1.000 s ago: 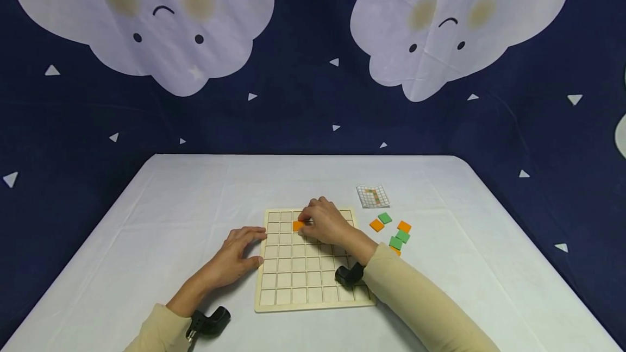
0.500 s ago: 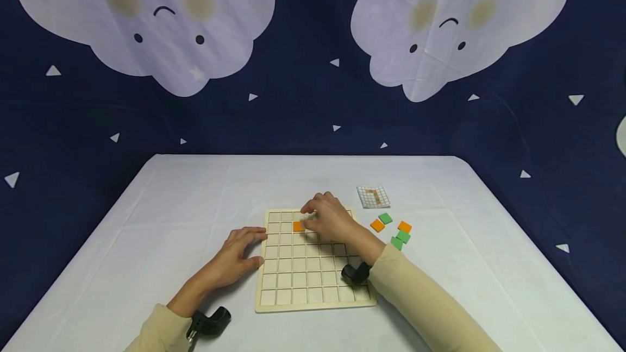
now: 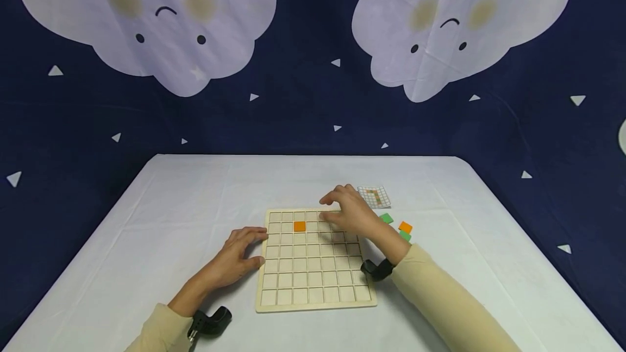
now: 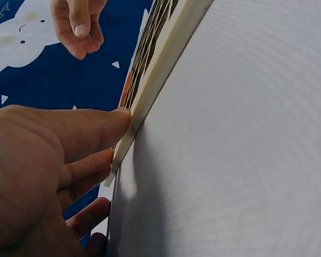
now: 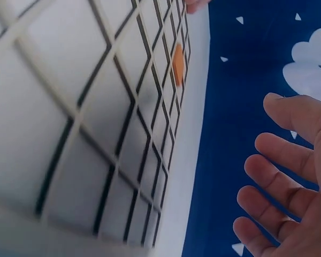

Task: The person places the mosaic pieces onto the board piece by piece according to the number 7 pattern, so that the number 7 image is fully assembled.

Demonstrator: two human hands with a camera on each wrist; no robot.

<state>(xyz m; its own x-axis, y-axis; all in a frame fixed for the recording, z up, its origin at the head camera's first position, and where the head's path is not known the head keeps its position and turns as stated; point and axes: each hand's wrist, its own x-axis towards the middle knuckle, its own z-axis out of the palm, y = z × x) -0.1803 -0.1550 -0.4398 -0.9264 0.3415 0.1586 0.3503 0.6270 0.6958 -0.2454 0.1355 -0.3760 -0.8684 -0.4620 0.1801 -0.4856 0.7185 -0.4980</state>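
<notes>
A pale wooden grid board [image 3: 314,265] lies on the white table, one orange square tile [image 3: 299,226] sitting in a cell of its second row from the far edge. Thumb and fingertips of my left hand [image 3: 236,258] touch the board's left edge; the left wrist view shows the thumb [image 4: 96,131] against the rim. Above the board's far right part hovers my right hand [image 3: 353,212], fingers parted and nothing between them. In the right wrist view its fingers [image 5: 278,176] are spread, apart from the board.
Right of the board lie loose tiles, among them a green tile [image 3: 386,218] and an orange tile [image 3: 405,227]; my right forearm hides others. Behind them is a small printed pattern card [image 3: 375,198]. A dark blue cloud-print cloth [image 3: 303,107] hangs behind the table.
My right hand has let go of the orange tile, which stays in its cell, and has moved right and away, towards the loose tiles and card. The left hand has stayed put.
</notes>
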